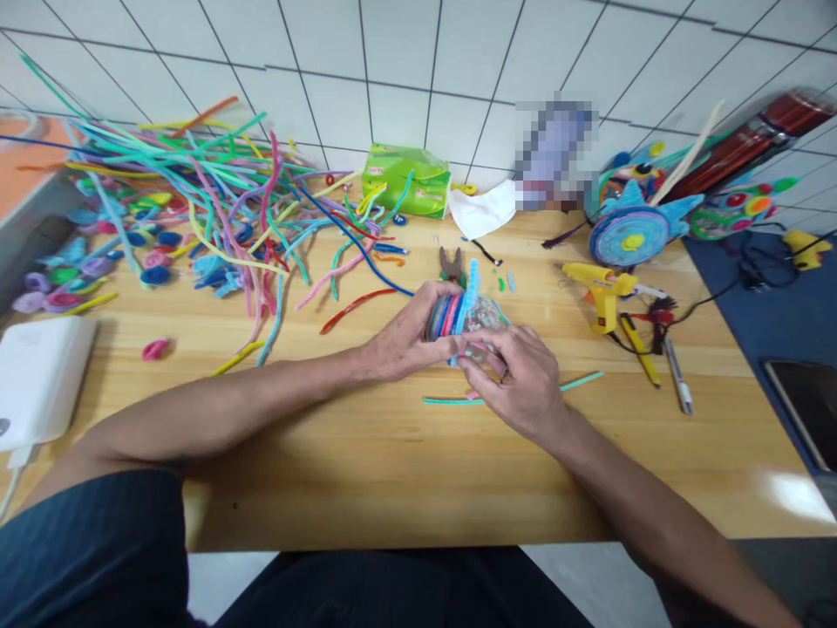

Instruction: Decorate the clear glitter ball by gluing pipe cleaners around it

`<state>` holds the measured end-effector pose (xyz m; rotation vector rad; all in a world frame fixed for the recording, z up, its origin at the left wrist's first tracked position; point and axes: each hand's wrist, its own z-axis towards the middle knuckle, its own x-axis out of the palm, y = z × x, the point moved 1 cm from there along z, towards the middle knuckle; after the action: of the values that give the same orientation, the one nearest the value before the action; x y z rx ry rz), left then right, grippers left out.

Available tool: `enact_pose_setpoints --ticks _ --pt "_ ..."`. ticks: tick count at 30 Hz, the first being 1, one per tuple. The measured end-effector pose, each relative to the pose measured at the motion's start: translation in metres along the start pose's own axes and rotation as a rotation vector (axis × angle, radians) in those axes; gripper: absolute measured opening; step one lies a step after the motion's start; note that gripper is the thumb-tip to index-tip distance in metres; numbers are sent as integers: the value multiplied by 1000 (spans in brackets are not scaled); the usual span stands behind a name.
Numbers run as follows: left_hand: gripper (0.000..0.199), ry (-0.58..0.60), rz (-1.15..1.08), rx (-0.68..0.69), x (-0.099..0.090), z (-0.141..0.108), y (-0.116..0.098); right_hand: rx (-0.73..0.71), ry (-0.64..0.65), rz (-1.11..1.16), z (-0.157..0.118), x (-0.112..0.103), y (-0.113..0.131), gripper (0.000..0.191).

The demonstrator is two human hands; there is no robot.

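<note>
Tilted on its side above the table is a clear plastic bottle piece (485,319), wrapped at one end with blue, pink and red pipe cleaners. My left hand (422,336) is closed round the wrapped end, thumb along its near side. The fingers of my right hand (520,375) press together on the clear end; whether a pipe cleaner end is pinched there too is hidden. A light blue fuzzy strip (472,277) sticks up from the wrapping. Just beyond lie pliers (451,263), and a teal pipe cleaner (581,381) lies beneath my right hand.
Many loose pipe cleaners (228,192) are heaped at the left behind a white power bank (45,375). At the right lie a yellow glue gun (598,288), a yellow cutter (641,351) and a pen (678,375). Finished fuzzy figures (631,235) and a red flask (745,144) stand behind.
</note>
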<state>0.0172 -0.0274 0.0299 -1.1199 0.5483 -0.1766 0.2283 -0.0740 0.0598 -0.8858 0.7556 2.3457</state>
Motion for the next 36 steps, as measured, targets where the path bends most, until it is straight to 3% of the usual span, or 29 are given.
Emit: enact_pose_setpoints --ticks 2,7,11,17,21,24,27,30,32,36 --pt "59 -5 -19 -47 0 -1 -3 51 -10 37 -4 1 -1 22" --pt "59 -11 -76 -101 0 -2 -3 348 -25 233 -12 1 -4 26" --pt "60 -49 -160 -132 2 -1 4 365 -60 227 -13 -1 -7 24" --pt "61 -244 -559 -280 4 13 8 459 -184 369 -8 -2 -11 23" --pt "44 -220 -845 -362 0 27 -6 545 -256 397 -1 -2 -23 21" --pt "40 -258 -922 -360 -6 31 -15 613 -194 259 0 0 -42 24" --pt "41 -264 -967 -396 -9 31 -17 655 -38 19 -5 5 -70 33" --pt "39 -293 -987 -401 -8 29 -17 594 77 -194 -10 9 -93 40" --pt "38 -334 -984 -391 -7 29 -18 472 38 -273 -11 6 -95 43" --pt "40 -348 -986 -393 -3 28 -22 156 -95 -269 0 -7 -59 49"
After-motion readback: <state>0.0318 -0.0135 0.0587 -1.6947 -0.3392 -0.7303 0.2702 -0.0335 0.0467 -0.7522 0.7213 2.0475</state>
